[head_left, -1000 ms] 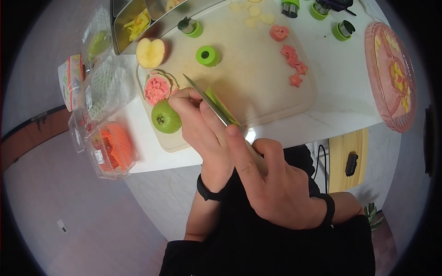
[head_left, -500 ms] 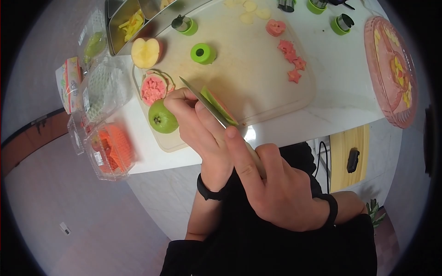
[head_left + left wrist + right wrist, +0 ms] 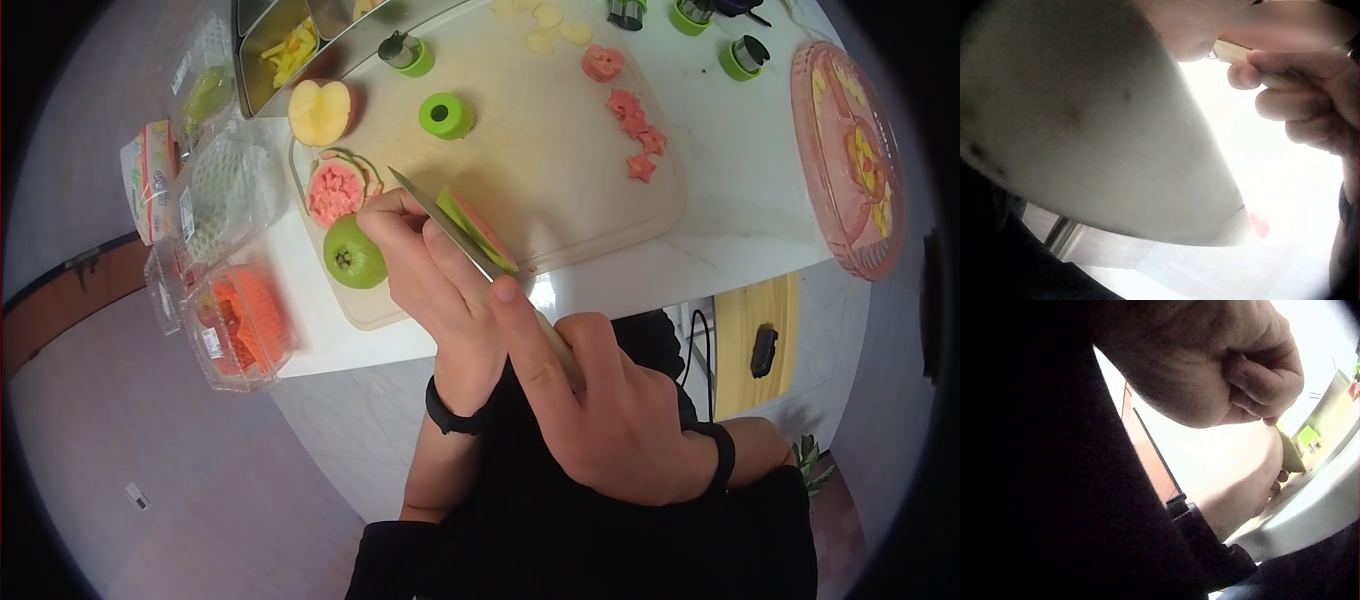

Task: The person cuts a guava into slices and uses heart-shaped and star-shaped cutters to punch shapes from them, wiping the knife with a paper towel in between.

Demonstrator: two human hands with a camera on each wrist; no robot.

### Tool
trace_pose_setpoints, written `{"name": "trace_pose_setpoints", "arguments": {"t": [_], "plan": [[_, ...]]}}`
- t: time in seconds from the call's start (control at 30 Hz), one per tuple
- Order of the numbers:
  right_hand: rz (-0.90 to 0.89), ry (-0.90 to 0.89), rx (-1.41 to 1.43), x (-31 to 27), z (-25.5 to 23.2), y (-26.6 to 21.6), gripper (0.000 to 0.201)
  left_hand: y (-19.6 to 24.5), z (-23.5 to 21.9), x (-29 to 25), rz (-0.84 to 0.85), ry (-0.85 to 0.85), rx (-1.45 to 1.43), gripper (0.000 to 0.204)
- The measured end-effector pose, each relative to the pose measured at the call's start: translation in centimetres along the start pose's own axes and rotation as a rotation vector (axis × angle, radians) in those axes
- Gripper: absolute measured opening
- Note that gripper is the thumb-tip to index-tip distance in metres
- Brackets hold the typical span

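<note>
A cut piece of guava, green-skinned with pink flesh, is at the board's near edge. My left hand holds it from the left with curled fingers, partly hidden behind the knife. In my right hand is the pale handle of a knife, the forefinger stretched along it towards the blade. The blade slants up-left across the guava's left side, over the left fingers. The right wrist view shows the right fist above the left hand and the green guava skin.
On the cutting board are a whole guava, a cut guava, half an apple, a green cutter and pink star shapes. A pink plate stands right, plastic boxes left, a steel tray back left.
The knife and both hands hold nearly the same pose. Slightly more of the guava's pink flesh shows beside the blade than one second ago. The head view has shifted a little.
</note>
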State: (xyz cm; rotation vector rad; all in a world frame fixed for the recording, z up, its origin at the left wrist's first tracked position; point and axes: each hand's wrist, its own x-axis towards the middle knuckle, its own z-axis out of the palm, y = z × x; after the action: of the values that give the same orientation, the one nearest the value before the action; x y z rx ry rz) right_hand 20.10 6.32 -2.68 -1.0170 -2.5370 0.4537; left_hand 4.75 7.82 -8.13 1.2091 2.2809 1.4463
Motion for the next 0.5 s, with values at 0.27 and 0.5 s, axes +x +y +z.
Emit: {"name": "trace_pose_setpoints", "arguments": {"t": [0.27,0.5], "plan": [[0.001,0.005,0.002,-0.02,0.33,0.04,0.069,-0.14,0.29,0.07,0.031,0.028,0.01,0.029],[0.002,-0.015,0.005,0.05,0.22,-0.03,0.07,-0.15,0.09,0.11,0.027,0.007,0.029,0.033]]}}
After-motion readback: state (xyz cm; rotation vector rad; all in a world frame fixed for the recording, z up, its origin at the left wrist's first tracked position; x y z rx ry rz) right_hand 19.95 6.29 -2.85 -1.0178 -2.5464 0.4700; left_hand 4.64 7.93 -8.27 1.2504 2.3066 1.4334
